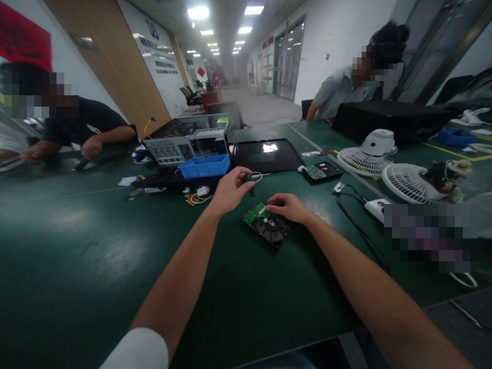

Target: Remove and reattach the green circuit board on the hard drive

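A hard drive (273, 231) with a green circuit board (251, 214) lies on the green table in front of me, board side up. Just behind and left of it, my left hand (231, 190) grips a screwdriver (251, 185) by its dark handle, off the drive. My right hand (288, 206) rests over the drive's back right part. Its thumb and fingertips come together at a small whitish bit on the board; what they pinch is too small to make out.
An open computer case (169, 151) stands behind, with a blue tray (205, 166) at its front. A black panel (267, 156), another drive (322, 172), white fans (361, 160) and a power strip (376, 207) lie to the right. Two people sit across the table.
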Demonstrator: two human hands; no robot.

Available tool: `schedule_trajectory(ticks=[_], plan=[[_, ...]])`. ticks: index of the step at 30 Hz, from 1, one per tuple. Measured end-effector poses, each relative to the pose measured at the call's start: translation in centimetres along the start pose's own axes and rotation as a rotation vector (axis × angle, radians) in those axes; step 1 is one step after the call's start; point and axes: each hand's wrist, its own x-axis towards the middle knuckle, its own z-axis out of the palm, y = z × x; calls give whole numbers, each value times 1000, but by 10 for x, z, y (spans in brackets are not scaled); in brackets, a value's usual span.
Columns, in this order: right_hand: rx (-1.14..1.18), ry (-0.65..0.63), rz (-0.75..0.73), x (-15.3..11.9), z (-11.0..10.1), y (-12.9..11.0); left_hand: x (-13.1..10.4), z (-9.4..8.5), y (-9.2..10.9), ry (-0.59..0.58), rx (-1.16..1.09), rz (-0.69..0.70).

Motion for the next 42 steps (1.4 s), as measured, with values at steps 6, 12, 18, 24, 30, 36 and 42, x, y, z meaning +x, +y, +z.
schedule_trajectory(ticks=[6,12,18,24,30,36,42], plan=[[-44,-24,-7,-2,-2,-6,1,-1,-2,2,17,-2],[-302,33,-51,-3,0,-18,-1,-5,11,-91,12,31],[-372,-7,-14,-3,2,-26,-4,-8,25,-69,181,72],[-441,-32,-37,-5,9,-32,-3,3,19,-22,107,72],[-567,-20,-33,-2,11,-34,-2,5,9,-88,-208,-21],[-546,63,-67,-2,17,-30,-2,0,9,-144,-357,-103],[-586,43,-173,-4,21,-37,-5,1,11,-280,-579,-122]])
